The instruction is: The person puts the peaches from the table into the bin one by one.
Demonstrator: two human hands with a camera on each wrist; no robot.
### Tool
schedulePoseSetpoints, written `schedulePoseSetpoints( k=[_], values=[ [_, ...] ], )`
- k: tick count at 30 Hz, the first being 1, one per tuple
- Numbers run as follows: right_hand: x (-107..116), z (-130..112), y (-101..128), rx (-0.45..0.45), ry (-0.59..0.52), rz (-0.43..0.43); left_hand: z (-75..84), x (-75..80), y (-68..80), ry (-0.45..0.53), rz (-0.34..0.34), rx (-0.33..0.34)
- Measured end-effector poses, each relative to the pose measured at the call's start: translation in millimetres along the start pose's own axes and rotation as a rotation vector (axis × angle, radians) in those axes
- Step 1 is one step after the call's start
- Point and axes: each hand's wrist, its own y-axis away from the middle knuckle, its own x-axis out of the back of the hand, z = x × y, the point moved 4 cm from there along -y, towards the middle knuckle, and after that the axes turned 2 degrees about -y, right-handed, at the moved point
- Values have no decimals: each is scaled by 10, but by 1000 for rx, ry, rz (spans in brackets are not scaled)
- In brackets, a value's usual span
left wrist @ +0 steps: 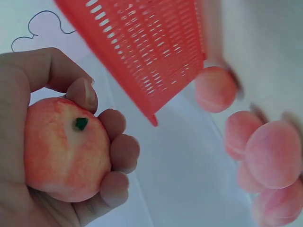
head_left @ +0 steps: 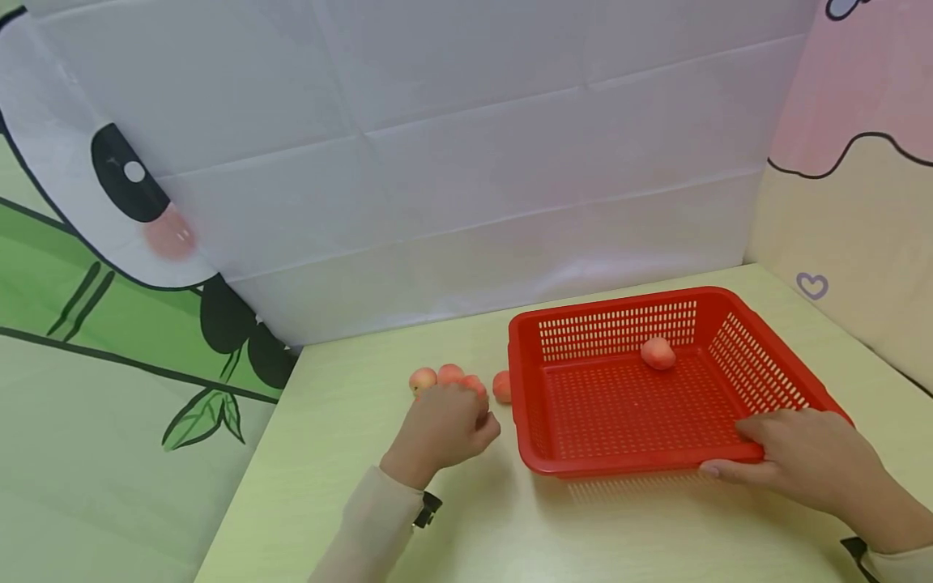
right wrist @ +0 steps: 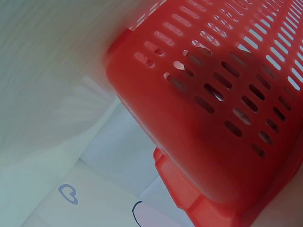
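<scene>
- The left hand [head_left: 442, 429], lower centre of the head view, has its grip curled round one peach [left wrist: 64, 149]; the left wrist view shows fingers [left wrist: 118, 156] and thumb wrapped about it, the fruit filling the palm at lower left.
- The right hand [head_left: 802, 457], at lower right, grips the near rim of the red basket [head_left: 619, 461], thumb below the edge, fingers over it.
- By my reading the step in hand is picking up a fruit from the loose peaches [head_left: 448, 376] lying on the worktop [head_left: 328, 453] just left of the basket; moving it calls for lifting it over the basket's left wall.
- One peach in the basket [head_left: 658, 353] sits near the far wall, upper middle of the tray.
- The basket is glossy moulded plastic, rectangular, with slotted walls and a perforated floor.
- The peaches are round, matt, mottled pink-orange; the held one has a small green mark.
- The worktop is smooth pale green; creased printed sheets hang behind.
</scene>
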Motion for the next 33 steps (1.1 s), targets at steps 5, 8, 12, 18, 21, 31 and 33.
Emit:
schedulePoseSetpoints(
  k=[5,8,12,18,21,31,33],
  values=[
    [7,-2,-2,-1,-1,-1,53,173,-59,-24,76,-22],
    [10,-9,-5,-1,-3,3,84,231,-77,-10,86,-20],
    [7,-11,-6,-2,-6,7,124,285,-104,-30,101,-9],
    [-1,-1,-13,-9,-3,-6,187,409,-176,-44,148,-11],
    [-2,3,-15,-9,-3,-6,217,467,-204,-21,154,-26],
    [-4,-1,-8,-14,-5,-2,334,596,-301,25,158,-89],
    [-7,1,-7,-19,-6,-8,359,622,-333,39,160,-101]
  ],
)
